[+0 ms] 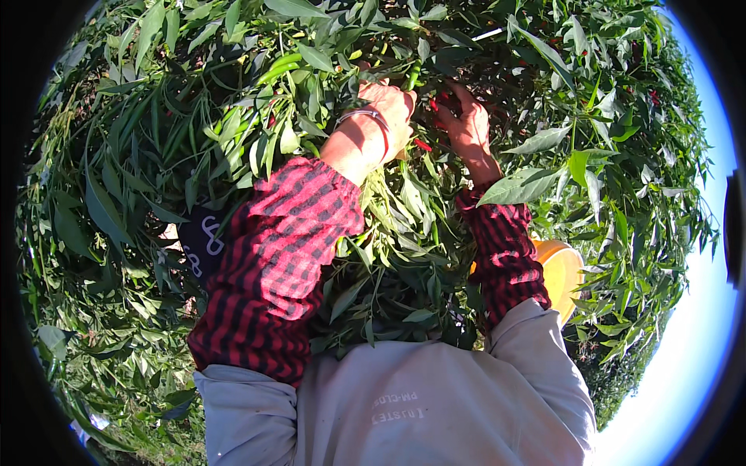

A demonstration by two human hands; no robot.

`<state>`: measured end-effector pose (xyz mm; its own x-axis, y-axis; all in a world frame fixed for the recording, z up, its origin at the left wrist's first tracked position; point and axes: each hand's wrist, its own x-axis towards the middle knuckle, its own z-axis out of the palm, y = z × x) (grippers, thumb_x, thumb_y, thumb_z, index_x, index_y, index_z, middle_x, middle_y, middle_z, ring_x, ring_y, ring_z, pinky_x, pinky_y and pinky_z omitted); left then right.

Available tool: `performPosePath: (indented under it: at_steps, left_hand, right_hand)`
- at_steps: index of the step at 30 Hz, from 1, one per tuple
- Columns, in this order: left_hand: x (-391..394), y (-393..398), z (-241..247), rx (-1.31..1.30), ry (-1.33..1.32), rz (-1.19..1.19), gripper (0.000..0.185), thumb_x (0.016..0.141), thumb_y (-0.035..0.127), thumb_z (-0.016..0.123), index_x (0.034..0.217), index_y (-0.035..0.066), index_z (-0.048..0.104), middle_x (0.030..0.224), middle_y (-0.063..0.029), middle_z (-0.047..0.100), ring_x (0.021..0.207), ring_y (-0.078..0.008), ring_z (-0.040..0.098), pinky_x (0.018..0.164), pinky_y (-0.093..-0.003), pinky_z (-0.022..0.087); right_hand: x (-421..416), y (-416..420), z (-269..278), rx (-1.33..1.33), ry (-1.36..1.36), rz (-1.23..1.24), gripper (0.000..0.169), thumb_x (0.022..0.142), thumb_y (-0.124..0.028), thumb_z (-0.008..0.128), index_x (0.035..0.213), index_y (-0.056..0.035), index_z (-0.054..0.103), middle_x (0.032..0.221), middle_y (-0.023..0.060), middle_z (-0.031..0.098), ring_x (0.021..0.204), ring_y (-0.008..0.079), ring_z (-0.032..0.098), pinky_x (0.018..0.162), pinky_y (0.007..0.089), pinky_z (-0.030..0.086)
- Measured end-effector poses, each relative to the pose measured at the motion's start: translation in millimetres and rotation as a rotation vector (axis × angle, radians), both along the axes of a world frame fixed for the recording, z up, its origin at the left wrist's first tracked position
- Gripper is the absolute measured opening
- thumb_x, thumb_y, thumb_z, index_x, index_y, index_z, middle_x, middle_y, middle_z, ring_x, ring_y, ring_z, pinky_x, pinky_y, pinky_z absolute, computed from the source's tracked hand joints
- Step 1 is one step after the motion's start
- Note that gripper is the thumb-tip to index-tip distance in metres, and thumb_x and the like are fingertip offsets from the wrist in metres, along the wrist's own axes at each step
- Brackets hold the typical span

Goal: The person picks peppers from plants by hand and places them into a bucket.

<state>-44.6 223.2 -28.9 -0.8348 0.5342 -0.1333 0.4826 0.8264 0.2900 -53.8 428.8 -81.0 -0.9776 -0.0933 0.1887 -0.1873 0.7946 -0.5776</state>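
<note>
My left hand (384,110), with a bracelet (367,113) at the wrist, reaches into a chili pepper plant. Its fingers curl in among the leaves and their tips are hidden. A green chili pepper (414,76) hangs right beside its knuckles. To its right, my right hand (472,125) is in the shaded foliage, thumb and fingers bent around a gap. Red chili peppers (433,105) show at those fingertips; whether they are gripped is unclear. Another red chili pepper (422,145) lies between the two hands, a little lower.
A yellow bucket (564,276) stands beside my right forearm, partly covered by the sleeve. More green chili peppers (278,71) hang left of my hands. Dense leaves (548,140) surround both arms. Dark fabric with white marks (201,244) shows behind my left sleeve.
</note>
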Motion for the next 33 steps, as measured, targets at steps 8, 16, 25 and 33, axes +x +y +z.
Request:
performPosePath:
  at_steps: [8, 16, 25, 33]
  left_hand:
    - [0, 0, 5, -0.031, -0.04, 0.018, 0.043, 0.079, 0.032, 0.067, 0.112, 0.007, 0.057, 0.094, -0.0149, 0.065, 0.099, -0.0313, 0.059, 0.081, -0.046, 0.047]
    - [4, -4, 2, 0.048, 0.098, -0.04, 0.039, 0.078, 0.027, 0.069, 0.108, 0.005, 0.059, 0.092, -0.0158, 0.065, 0.092, -0.0339, 0.061, 0.078, -0.0439, 0.049]
    - [2, -3, 0, -0.002, 0.088, -0.059, 0.036, 0.079, 0.028, 0.067, 0.105, 0.005, 0.059, 0.087, -0.0143, 0.066, 0.086, -0.0332, 0.063, 0.076, -0.0453, 0.048]
    - [6, -8, -2, 0.059, 0.209, -0.038, 0.041, 0.08, 0.029, 0.066, 0.112, 0.005, 0.056, 0.093, -0.0154, 0.064, 0.094, -0.034, 0.06, 0.078, -0.0456, 0.049]
  right_hand:
    - [-19, -2, -3, 0.121, -0.092, -0.017, 0.032, 0.088, -0.019, 0.057, 0.114, -0.0005, 0.06, 0.088, 0.0163, 0.067, 0.078, 0.0228, 0.063, 0.072, 0.0361, 0.048]
    - [-5, -10, -7, -0.939, -0.5, -0.108, 0.019, 0.096, -0.028, 0.052, 0.092, -0.0108, 0.06, 0.074, -0.0039, 0.055, 0.067, 0.0079, 0.046, 0.062, 0.0234, 0.039]
    - [20, 15, 21, -0.585, -0.359, -0.128, 0.029, 0.097, -0.032, 0.051, 0.093, -0.0048, 0.061, 0.082, 0.0067, 0.066, 0.063, 0.0079, 0.052, 0.057, 0.0225, 0.041]
    - [8, -17, 8, -0.157, -0.05, 0.288, 0.026, 0.089, -0.005, 0.057, 0.115, -0.0032, 0.053, 0.08, 0.0151, 0.063, 0.068, 0.0252, 0.059, 0.066, 0.0343, 0.047]
